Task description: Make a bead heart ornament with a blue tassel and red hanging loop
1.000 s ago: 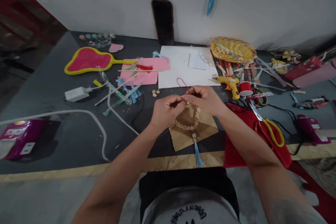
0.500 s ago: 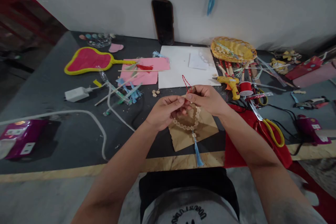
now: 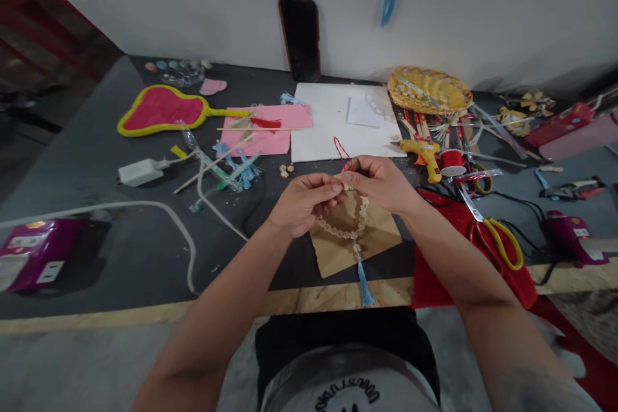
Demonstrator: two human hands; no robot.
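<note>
At the centre of the frame, the left hand and right hand pinch the top of the flower loop between their fingers, though which strand each grips is hard to tell; a slackened pinch could let the red cord slip; the blue tassel, lower centre, could catch on the counter edge.

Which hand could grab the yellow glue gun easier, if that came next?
Probably the right hand: the glue gun lies close by on that side. It seems to be pinching the red string, so it would have to let go first. The left hand is farther away.
</note>
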